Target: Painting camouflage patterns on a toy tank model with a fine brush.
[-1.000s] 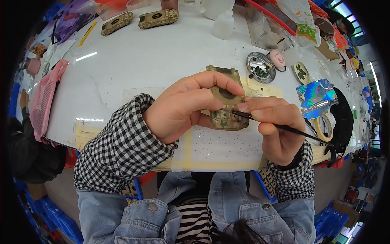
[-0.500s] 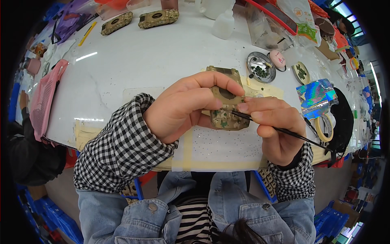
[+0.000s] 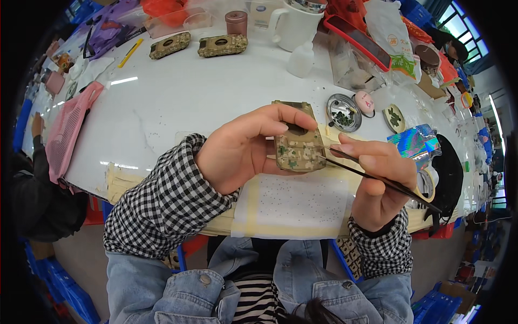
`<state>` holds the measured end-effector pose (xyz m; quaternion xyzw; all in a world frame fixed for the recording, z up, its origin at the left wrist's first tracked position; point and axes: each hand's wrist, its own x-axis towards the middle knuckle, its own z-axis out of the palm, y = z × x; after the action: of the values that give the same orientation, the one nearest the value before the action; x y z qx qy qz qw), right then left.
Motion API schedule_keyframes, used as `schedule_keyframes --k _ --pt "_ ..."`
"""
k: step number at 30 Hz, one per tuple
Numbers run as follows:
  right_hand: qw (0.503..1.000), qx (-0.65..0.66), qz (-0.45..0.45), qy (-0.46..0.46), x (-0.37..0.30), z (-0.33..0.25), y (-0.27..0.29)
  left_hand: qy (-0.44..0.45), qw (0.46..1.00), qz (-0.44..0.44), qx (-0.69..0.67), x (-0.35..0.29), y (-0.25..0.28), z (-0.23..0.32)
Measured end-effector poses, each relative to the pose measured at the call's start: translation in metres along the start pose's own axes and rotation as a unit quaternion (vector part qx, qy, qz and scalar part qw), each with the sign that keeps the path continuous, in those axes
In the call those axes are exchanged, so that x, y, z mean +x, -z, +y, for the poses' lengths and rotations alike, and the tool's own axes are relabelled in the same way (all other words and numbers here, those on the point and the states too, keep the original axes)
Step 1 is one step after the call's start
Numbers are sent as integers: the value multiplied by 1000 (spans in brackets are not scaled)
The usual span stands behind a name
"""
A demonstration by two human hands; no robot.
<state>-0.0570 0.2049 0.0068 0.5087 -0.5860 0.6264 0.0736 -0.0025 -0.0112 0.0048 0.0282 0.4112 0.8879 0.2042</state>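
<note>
While left fingers [image 3: 295,115] clasp shell [image 3: 300,156], right fingers [image 3: 377,149] tweezers [image 3: 353,170], white table [image 3: 145,105] shines; crates [image 3: 75,289] below.

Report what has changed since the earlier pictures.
The right hand has drawn back rightward, and its tweezers, nearly closed before, are now spread at the tips by the right edge of the camouflage casing. On the left hand, the thumb has moved up beside the casing's opening. The view has shifted slightly.

That hand still holds the casing; two other casings stay on the table.
</note>
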Motion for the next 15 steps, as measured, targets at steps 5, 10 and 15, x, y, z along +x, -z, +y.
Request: schedule_keyframes --k 5,10,15 --pt "996 -80 -33 29 18 -9 2 -52 997 44 40 -2 -6 10" --pt "990 -129 -58 29 24 -15 -1 -52 998 18 40 -3 -6 11" --pt "984 -153 -82 41 25 -15 1 -16 999 10 43 -3 -8 11"
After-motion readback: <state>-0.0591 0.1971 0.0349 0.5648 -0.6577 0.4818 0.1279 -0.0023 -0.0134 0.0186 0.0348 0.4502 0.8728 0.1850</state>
